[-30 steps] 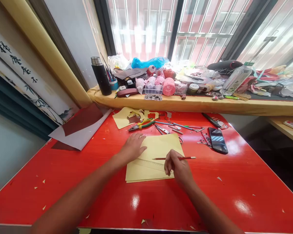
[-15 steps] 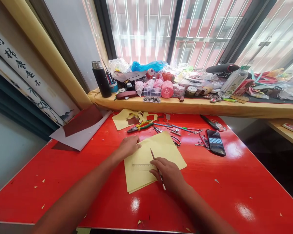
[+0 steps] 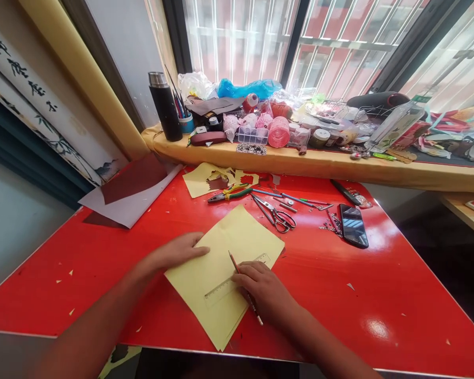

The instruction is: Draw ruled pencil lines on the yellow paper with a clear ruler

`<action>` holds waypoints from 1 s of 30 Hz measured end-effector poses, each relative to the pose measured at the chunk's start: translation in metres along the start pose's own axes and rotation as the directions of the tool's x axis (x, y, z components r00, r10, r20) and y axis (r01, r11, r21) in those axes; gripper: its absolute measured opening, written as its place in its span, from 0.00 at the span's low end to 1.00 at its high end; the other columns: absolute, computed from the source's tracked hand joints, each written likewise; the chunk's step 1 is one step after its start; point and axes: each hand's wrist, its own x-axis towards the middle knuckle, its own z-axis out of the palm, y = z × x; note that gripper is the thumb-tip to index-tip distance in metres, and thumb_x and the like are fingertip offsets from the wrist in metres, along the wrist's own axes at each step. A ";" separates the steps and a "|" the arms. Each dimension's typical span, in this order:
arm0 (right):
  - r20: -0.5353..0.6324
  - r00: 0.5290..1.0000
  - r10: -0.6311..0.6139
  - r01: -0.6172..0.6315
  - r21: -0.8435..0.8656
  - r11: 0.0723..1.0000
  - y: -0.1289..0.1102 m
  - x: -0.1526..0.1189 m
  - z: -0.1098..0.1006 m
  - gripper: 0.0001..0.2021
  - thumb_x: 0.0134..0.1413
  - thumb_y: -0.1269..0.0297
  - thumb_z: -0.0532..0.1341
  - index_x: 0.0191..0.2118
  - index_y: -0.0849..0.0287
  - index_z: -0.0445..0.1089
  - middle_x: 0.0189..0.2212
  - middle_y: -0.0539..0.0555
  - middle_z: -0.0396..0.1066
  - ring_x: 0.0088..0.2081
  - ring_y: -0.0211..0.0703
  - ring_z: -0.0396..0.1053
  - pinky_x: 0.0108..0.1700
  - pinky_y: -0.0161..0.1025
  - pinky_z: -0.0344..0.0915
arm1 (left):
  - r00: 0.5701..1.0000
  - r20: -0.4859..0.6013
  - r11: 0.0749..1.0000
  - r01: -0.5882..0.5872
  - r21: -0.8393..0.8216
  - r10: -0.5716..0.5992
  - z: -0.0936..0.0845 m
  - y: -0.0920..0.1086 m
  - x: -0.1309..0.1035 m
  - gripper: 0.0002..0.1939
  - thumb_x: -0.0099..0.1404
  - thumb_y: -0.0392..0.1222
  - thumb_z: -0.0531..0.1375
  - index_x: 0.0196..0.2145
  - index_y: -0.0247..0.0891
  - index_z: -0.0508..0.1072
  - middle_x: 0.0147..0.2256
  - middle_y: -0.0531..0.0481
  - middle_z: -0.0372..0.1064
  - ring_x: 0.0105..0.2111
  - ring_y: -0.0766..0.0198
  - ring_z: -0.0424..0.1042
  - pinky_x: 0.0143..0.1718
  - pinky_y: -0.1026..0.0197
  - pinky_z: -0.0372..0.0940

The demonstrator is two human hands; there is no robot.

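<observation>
The yellow sheets (image 3: 237, 231) lie on the red counter (image 3: 324, 326) right in front of the person, turned so that one corner points toward the body and sits near the counter's front edge; a doubled edge at that corner shows more than one layer. The left hand (image 3: 180, 250) is at the upper left edge, its thumb laid over the paper and its fingers parted from it, probably to steer or steady the sheets; whether that grip pinches the edge cannot be told. The right hand's (image 3: 263, 287) grip is closed around a pencil (image 3: 254, 306), tip slanting away from the body and over the paper, apparently tucked there so the same fingers can bear on the clear ruler (image 3: 217, 289). The ruler lies aslant across the sheets, its middle covered by that hand, which likely keeps it from sliding. Beyond the paper, the scissors (image 3: 280, 218) and pliers (image 3: 229, 195) rest within reach, presumably set back to leave working room. The phone (image 3: 354, 226) lies farther right, beside small scattered pieces (image 3: 333, 223), well apart from both hands.
</observation>
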 end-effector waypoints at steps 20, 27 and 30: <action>-0.055 0.994 0.097 -0.106 -0.182 0.978 0.020 0.016 -0.007 0.14 0.74 0.73 0.58 0.57 0.57 0.76 0.53 0.64 0.80 0.53 0.59 0.75 0.56 0.56 0.71 | 0.877 -0.454 0.867 -0.096 -0.489 -0.158 0.013 -0.034 -0.009 0.33 0.61 0.68 0.67 0.52 0.39 0.74 0.43 0.43 0.84 0.38 0.49 0.83 0.39 0.52 0.77; -0.108 0.981 0.159 -0.179 -0.212 0.961 0.025 0.010 -0.004 0.18 0.74 0.76 0.54 0.58 0.56 0.76 0.53 0.62 0.80 0.55 0.59 0.75 0.58 0.57 0.70 | 0.883 -0.450 0.938 -0.033 -0.346 -0.135 0.011 -0.034 -0.016 0.33 0.61 0.70 0.66 0.50 0.40 0.76 0.40 0.44 0.83 0.38 0.48 0.81 0.38 0.53 0.75; -0.117 0.979 0.167 -0.189 -0.211 0.959 0.026 0.005 -0.005 0.18 0.75 0.76 0.53 0.58 0.56 0.76 0.53 0.63 0.79 0.55 0.59 0.74 0.59 0.58 0.70 | 0.878 -0.463 0.974 0.020 -0.224 -0.125 0.008 -0.036 -0.022 0.30 0.61 0.67 0.66 0.50 0.42 0.77 0.38 0.47 0.82 0.37 0.49 0.80 0.36 0.56 0.71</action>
